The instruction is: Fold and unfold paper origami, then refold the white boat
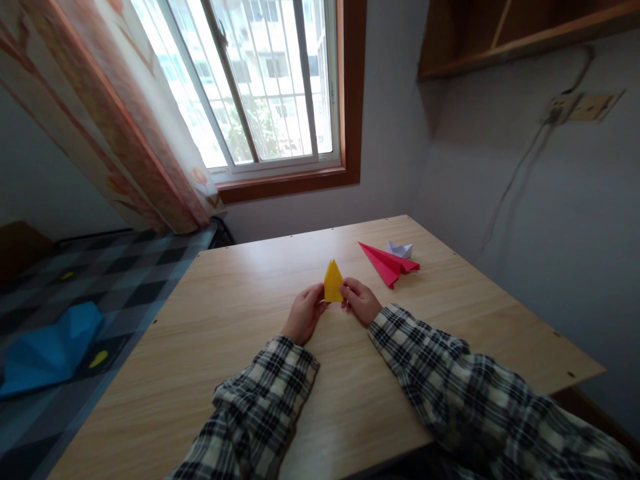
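Fingertips of both hands pinched the lower edge of the yellow paper, a folded piece with a pointed top. The left hand closed on its lower left corner, thumb and fingers meeting on the sheet; the right hand closed on its lower right corner in the same way. The paper stood near the middle of the table, base at the fingers, just above or touching the tabletop; which could not be told. Its point was directed away from the person, towards the window, and its long axis ran from base to point, nearly straight ahead, with a slight lean to the left. To press a crease well in this position, the two grips would probably need to stay level and symmetrical, with edges aligned before any pressure was applied, so that the point remained sharp. Plaid sleeves covered both forearms. Well apart, at the far right of the table, lay a red paper plane, nose pointing far-left, and just beyond it a small white paper boat. A blue cloth lay on the bed at the left.
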A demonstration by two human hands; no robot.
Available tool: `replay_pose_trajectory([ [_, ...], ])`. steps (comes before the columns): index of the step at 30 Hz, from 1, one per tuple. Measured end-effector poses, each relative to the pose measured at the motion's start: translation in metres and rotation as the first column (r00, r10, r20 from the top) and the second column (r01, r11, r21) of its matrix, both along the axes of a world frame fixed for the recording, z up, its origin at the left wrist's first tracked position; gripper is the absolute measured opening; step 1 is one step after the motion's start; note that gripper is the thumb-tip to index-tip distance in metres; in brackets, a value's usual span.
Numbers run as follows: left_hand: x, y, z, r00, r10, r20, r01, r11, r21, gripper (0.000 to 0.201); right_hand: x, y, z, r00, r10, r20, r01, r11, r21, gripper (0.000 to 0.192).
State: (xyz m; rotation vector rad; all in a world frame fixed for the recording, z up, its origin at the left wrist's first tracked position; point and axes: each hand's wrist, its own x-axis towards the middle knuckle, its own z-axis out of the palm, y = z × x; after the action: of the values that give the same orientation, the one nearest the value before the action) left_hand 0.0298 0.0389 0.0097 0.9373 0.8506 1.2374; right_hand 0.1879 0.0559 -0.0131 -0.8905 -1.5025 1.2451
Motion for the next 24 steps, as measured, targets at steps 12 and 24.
replay_pose_trajectory([
  [12, -0.0008, -0.0003, -0.0062, 0.994, 0.013, 0.112, -0.011, 1.000, -0.012, 0.054, -0.0014, 0.0035, -0.0019, 0.993, 0.057, -0.102, -0.070, 0.989, -0.129, 0.034],
  [24, 0.0064, -0.0084, -0.0095, 0.994, 0.106, 0.032, -0.106, 0.994, 0.019, 0.032, 0.0020, 0.0063, -0.0038, 0.988, 0.015, -0.151, -0.032, 0.994, -0.106, 0.048],
])
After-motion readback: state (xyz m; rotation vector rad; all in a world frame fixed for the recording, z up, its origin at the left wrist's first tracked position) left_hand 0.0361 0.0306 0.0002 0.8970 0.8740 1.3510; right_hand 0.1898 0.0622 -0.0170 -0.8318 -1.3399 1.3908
